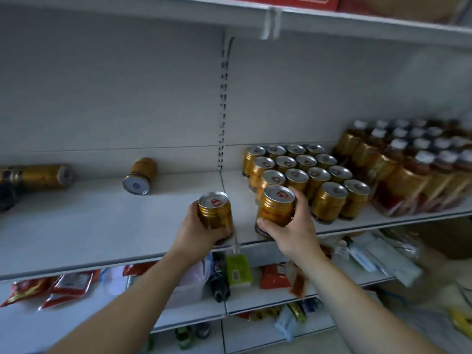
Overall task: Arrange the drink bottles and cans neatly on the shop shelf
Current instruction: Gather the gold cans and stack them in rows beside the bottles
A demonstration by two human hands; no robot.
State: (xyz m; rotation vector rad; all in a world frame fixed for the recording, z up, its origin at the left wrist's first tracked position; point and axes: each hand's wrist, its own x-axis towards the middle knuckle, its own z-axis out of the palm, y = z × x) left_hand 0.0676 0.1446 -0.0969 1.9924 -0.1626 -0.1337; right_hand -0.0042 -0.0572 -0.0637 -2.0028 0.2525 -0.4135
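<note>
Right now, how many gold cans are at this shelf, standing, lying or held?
Short gold metal cans standing in the block: 14
Short gold cans gripped by the left hand and right hand: 2
Short gold can lying on its side: 1
Long gold can lying on its side: 1
Total: 18
White-capped amber bottles: too blurred to count

I see the cans (pixel 296 175) as glossy gold metal with bare silvery lids. The shelf (pixel 102 226) looks like smooth, matt pale painted metal. The bottles (pixel 406 180) are clear plastic with shiny gold labels; packets (pixel 69 287) below look glossy.
</note>
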